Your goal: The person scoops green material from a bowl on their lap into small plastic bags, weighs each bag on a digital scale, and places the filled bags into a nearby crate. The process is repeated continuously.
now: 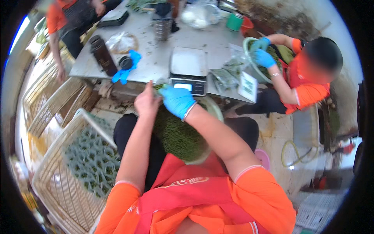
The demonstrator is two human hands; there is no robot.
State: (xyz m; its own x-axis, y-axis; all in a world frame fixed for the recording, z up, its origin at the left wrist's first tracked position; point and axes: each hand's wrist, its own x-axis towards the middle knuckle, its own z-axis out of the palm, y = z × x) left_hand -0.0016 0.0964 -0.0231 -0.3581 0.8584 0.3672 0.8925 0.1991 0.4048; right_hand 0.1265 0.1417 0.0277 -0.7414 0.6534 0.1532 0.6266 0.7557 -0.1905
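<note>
My bare left hand [147, 102] and my blue-gloved right hand [177, 101] meet just short of the table's near edge. Between their fingers is a small clear plastic bag [159, 84] with some green stuff in it, pinched from both sides; its lower part is hidden by the glove. Below them, a pale round basin [216, 109] rests between my knees, heaped with fine green chopped leaves or small green grains [182, 136]. Right behind my gloved hand stands a weighing scale [189, 64] with a lit display and nothing on its pan.
At left, a woven crate [58, 187] holds many filled green bags [93, 156]. A dark bottle [103, 55] and a blue glove [128, 68] lie left on the table [152, 58]. At right, a co-worker's gloved hands reach into another basin [249, 45] beside flat bags [226, 80].
</note>
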